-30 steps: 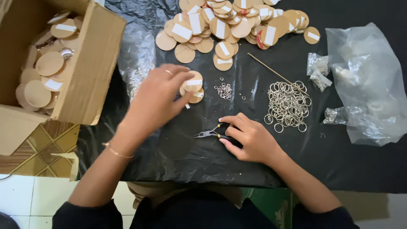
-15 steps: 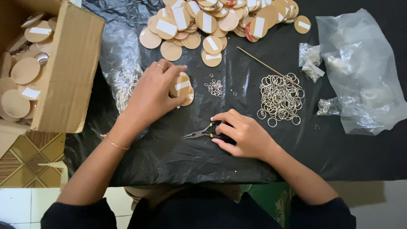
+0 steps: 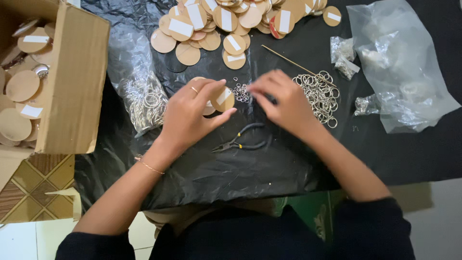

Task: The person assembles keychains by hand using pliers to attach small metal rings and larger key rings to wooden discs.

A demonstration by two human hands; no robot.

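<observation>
Cardboard box [image 3: 72,82] of wooden discs at left, left hand [image 3: 192,113] clamped on a wooden disc [image 3: 224,99], pliers [image 3: 240,140] lying free on the black worktop [image 3: 269,168], right hand [image 3: 284,101] fingers loosely curled over small jump rings [image 3: 240,92], pile of key rings [image 3: 321,94] just right.

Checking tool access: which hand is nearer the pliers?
Left. The left hand sits just above the pliers; the right hand is farther up, by the small rings.

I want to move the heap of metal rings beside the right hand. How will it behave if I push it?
The rings lie loose and overlapping, so the heap would probably spread rather than slide as one. They are thin and round, so some may roll on the smooth black sheet. Each looks light, and easy to scatter.
</observation>
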